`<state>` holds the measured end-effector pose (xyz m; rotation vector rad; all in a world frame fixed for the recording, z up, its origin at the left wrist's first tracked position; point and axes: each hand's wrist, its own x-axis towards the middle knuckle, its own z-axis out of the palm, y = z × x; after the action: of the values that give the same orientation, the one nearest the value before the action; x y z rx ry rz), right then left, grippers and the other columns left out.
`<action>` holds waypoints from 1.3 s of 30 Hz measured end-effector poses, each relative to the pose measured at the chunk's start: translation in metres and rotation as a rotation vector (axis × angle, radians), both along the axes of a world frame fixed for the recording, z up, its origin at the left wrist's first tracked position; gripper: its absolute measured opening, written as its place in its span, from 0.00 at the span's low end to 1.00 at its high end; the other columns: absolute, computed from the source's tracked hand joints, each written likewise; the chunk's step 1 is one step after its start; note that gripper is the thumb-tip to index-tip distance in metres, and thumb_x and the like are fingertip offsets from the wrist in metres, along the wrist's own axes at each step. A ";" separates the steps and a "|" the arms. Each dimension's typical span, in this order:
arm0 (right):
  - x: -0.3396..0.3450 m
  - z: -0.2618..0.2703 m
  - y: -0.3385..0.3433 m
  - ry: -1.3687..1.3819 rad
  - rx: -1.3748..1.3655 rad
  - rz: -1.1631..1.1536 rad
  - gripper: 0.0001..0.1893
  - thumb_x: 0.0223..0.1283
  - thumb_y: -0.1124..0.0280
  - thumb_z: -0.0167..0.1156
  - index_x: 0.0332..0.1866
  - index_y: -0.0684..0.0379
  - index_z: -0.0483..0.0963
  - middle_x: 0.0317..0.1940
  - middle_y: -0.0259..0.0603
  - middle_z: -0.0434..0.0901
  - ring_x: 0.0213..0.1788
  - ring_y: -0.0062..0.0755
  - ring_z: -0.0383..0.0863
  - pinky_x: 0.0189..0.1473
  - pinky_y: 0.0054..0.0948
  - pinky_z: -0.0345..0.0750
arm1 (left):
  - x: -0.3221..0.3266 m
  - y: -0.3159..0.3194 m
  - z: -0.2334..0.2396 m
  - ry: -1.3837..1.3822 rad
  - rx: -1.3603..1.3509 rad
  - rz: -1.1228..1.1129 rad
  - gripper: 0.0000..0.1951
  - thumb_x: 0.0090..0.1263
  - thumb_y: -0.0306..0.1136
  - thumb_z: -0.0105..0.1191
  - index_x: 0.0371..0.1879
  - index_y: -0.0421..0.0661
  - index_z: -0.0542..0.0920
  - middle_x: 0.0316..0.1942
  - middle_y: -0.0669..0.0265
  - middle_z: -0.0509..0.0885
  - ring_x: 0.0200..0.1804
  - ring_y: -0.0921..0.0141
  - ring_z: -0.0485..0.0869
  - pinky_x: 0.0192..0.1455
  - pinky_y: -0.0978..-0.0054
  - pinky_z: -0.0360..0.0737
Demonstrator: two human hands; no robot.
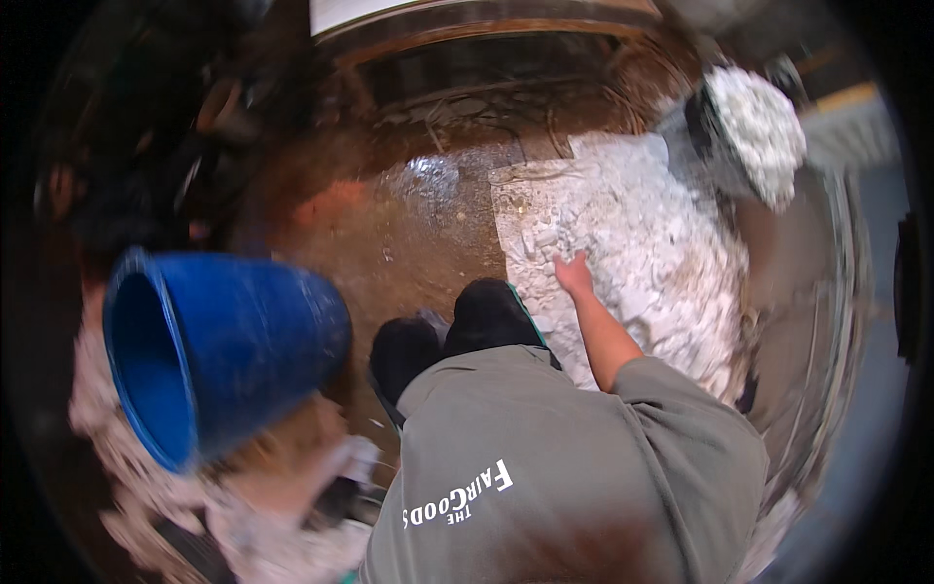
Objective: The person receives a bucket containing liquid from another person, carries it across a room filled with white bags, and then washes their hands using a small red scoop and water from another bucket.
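My right hand (573,273) reaches down to small white lumps (546,239) on a pale sheet (512,177) spread over the floor. Its fingers look spread, and I see nothing held in them. Blur hides whether the fingertips touch the lumps. Around and beyond the hand, a broad layer of white, broken material (649,241) covers most of the sheet. My left hand is out of view. In front of me are my dark-covered knees (478,317), with the sheet to their right.
A large blue plastic barrel (248,343) stands at the left, its open mouth toward the picture's rim. At upper right, a dark container (704,124) is heaped with white material (759,131). Wet brown floor (416,226) lies ahead, below a table-like structure (496,29). Pale, blurred material (292,525) lies at lower left.
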<state>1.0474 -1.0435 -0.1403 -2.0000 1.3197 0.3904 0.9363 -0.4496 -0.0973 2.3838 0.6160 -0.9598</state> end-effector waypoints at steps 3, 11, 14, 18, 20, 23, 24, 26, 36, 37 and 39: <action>-0.080 -0.028 0.049 0.182 0.056 -0.091 0.46 0.51 0.44 0.57 0.67 0.69 0.52 0.59 0.70 0.65 0.61 0.59 0.68 0.63 0.37 0.65 | 0.179 0.051 -0.004 -0.257 0.242 -0.731 0.20 0.72 0.43 0.42 0.53 0.41 0.73 0.47 0.55 0.79 0.48 0.65 0.77 0.55 0.74 0.70; -0.368 0.135 0.234 0.301 0.200 -1.378 0.17 0.60 0.56 0.50 0.33 0.62 0.74 0.21 0.44 0.73 0.21 0.38 0.72 0.21 0.45 0.69 | 0.472 -0.209 0.211 -0.081 -0.620 -0.372 0.20 0.70 0.47 0.46 0.55 0.48 0.74 0.46 0.64 0.82 0.47 0.72 0.79 0.48 0.73 0.73; -0.349 0.173 0.301 0.384 0.214 -1.538 0.18 0.60 0.57 0.51 0.34 0.64 0.74 0.23 0.45 0.74 0.23 0.38 0.73 0.24 0.43 0.70 | 0.527 -0.266 0.146 0.035 0.479 -1.222 0.28 0.69 0.56 0.42 0.55 0.44 0.74 0.53 0.51 0.78 0.59 0.58 0.75 0.60 0.60 0.70; -0.256 0.130 0.354 0.315 0.504 -1.482 0.18 0.59 0.57 0.51 0.36 0.65 0.75 0.25 0.47 0.76 0.26 0.38 0.75 0.28 0.42 0.71 | 0.520 -0.402 0.133 -0.093 -0.550 -1.073 0.27 0.68 0.52 0.48 0.58 0.44 0.72 0.54 0.55 0.78 0.56 0.66 0.78 0.58 0.68 0.71; -0.198 0.103 0.352 0.257 0.603 -1.378 0.19 0.59 0.57 0.52 0.37 0.66 0.75 0.26 0.48 0.77 0.28 0.39 0.76 0.29 0.41 0.71 | 0.504 -0.467 0.151 0.330 -0.905 -0.663 0.27 0.68 0.50 0.50 0.59 0.44 0.71 0.53 0.57 0.78 0.54 0.67 0.78 0.58 0.73 0.71; -0.112 0.076 0.291 0.165 0.638 -1.230 0.20 0.58 0.57 0.52 0.38 0.68 0.76 0.27 0.49 0.78 0.30 0.39 0.78 0.32 0.40 0.72 | 0.540 -0.497 0.087 0.354 -0.777 -1.243 0.28 0.68 0.54 0.48 0.55 0.41 0.74 0.53 0.58 0.79 0.55 0.61 0.77 0.58 0.69 0.71; -0.090 0.069 0.269 0.147 0.631 -1.214 0.20 0.58 0.57 0.52 0.38 0.68 0.76 0.28 0.49 0.79 0.31 0.39 0.78 0.33 0.39 0.73 | 0.554 -0.513 0.085 0.320 -0.571 -1.462 0.29 0.67 0.55 0.47 0.54 0.41 0.75 0.53 0.55 0.78 0.56 0.59 0.76 0.59 0.68 0.70; -0.051 0.065 0.201 0.098 0.547 -1.204 0.20 0.58 0.58 0.53 0.39 0.69 0.76 0.29 0.50 0.80 0.32 0.39 0.79 0.35 0.38 0.73 | 0.596 -0.529 0.082 0.291 -0.176 -1.692 0.31 0.65 0.58 0.46 0.52 0.41 0.76 0.53 0.50 0.77 0.57 0.56 0.75 0.60 0.65 0.70; 0.063 0.191 -0.237 -0.708 0.151 -1.271 0.21 0.62 0.53 0.54 0.50 0.60 0.70 0.38 0.38 0.79 0.34 0.29 0.79 0.37 0.27 0.74 | 0.793 -0.576 0.055 0.066 0.096 -0.942 0.30 0.62 0.55 0.47 0.40 0.33 0.80 0.40 0.46 0.82 0.49 0.53 0.80 0.51 0.61 0.75; 0.072 0.195 -0.256 -0.816 0.222 -1.348 0.22 0.62 0.52 0.53 0.51 0.59 0.70 0.39 0.39 0.79 0.35 0.29 0.79 0.38 0.28 0.73 | 0.803 -0.607 0.056 0.136 0.119 -1.002 0.31 0.63 0.56 0.46 0.37 0.32 0.81 0.38 0.47 0.83 0.48 0.53 0.81 0.49 0.60 0.75; 0.070 0.174 -0.276 -0.751 0.207 -1.495 0.21 0.62 0.51 0.53 0.52 0.57 0.70 0.40 0.40 0.79 0.37 0.30 0.79 0.37 0.30 0.73 | 0.772 -0.730 0.105 0.362 0.039 -1.006 0.32 0.64 0.58 0.44 0.33 0.33 0.81 0.36 0.46 0.83 0.46 0.50 0.80 0.46 0.59 0.75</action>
<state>1.1176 -1.3195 0.0338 -0.4555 1.6885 -0.7997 1.7083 -1.1791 0.0076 2.5453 -0.5559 -1.7974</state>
